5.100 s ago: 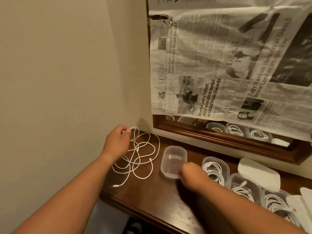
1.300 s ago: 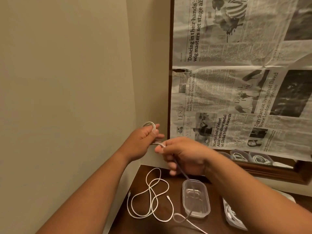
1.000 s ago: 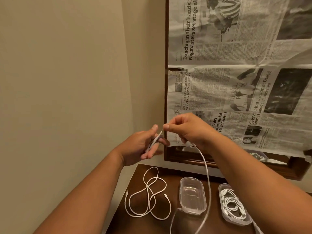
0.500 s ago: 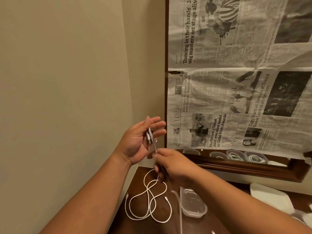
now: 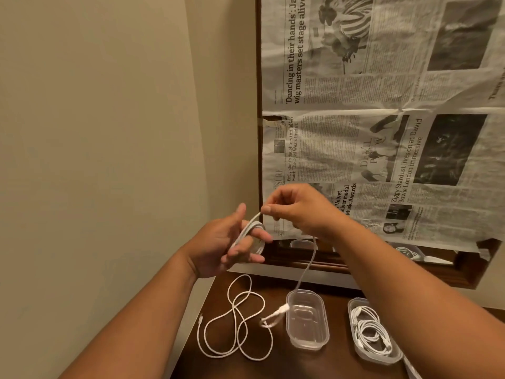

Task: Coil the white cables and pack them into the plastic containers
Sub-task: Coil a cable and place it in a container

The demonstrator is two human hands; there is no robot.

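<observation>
Newspaper headlines read 'Dancing in their hands'; 'Ziggy Stardust lives on at David Bowie London immersive'.

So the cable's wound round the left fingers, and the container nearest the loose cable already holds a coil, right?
No: the head view shows that container empty; the coil sits in the next container rightward. The held cable is wound round fingers of the left hand.

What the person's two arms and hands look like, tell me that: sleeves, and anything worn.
Both arms are bare: the left forearm and the right forearm show no sleeve as far as the picture's lower edge. The left hand and the right hand are ungloved. No watch, bracelet or ring shows on either wrist or on the fingers in view.
</observation>
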